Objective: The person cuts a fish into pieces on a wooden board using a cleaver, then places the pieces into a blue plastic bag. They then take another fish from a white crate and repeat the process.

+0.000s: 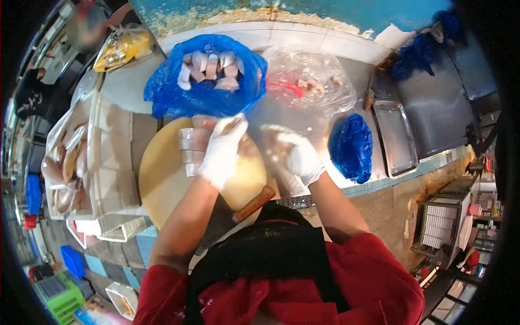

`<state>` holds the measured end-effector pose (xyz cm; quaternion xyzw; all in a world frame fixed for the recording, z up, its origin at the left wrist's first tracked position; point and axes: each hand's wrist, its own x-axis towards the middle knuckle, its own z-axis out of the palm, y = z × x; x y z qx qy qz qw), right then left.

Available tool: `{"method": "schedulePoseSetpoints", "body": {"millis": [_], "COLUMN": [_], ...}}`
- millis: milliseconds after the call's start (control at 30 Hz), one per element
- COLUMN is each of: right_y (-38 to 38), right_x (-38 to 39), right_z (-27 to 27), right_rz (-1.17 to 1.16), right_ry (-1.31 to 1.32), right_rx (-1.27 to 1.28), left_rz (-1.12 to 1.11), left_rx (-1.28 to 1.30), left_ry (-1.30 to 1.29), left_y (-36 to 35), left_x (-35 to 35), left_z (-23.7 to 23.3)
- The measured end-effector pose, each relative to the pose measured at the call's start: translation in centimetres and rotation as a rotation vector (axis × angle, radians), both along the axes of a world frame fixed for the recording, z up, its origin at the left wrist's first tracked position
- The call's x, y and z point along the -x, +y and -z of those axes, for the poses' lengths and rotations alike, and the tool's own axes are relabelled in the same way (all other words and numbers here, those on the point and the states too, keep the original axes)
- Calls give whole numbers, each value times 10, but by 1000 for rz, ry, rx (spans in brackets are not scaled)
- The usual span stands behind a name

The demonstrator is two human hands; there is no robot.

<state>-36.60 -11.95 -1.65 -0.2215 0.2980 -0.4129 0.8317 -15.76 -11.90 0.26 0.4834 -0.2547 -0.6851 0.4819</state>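
Note:
Both my hands wear white gloves. My left hand (223,149) rests on a row of cut pale meat or fish pieces (190,146) on a round yellowish cutting board (160,179), fingers curled over the far pieces. My right hand (295,154) hovers just right of the board over the steel counter, fingers bent, and it is blurred. A cleaver with a wooden handle (254,203) lies at the board's near edge. Behind the board, a blue plastic bag (200,95) holds several cut pieces.
A clear plastic bag (311,81) with scraps lies at the back right. A bunched blue bag (351,146) and a metal tray (395,138) sit to the right. White crates (116,162) stand at the left. A person in black stands far left.

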Motion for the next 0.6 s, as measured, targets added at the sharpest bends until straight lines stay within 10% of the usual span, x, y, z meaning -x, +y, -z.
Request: {"method": "schedulePoseSetpoints", "body": {"millis": [133, 233, 333, 400, 467, 533, 600], "right_y": [-38, -80, -109, -121, -79, -62, -44], "right_x": [54, 92, 108, 120, 54, 38, 0], "right_z": [-34, -29, -8, 62, -29, 37, 29], "right_rz": [355, 162, 463, 486, 674, 498, 69], "right_ry": [10, 1280, 30, 564, 441, 495, 447], "right_rx": [-79, 995, 233, 673, 91, 390, 340], "left_rz": [45, 73, -65, -216, -273, -132, 129], "left_rx": [171, 259, 378, 368, 327, 399, 290], "left_ry": [52, 77, -151, -292, -659, -1100, -943], "left_y": [-65, -82, -73, -54, -27, 6, 34], "left_x": [71, 78, 37, -7, -53, -117, -124], "left_z": [-38, -52, -53, -44, -39, -5, -36]}}
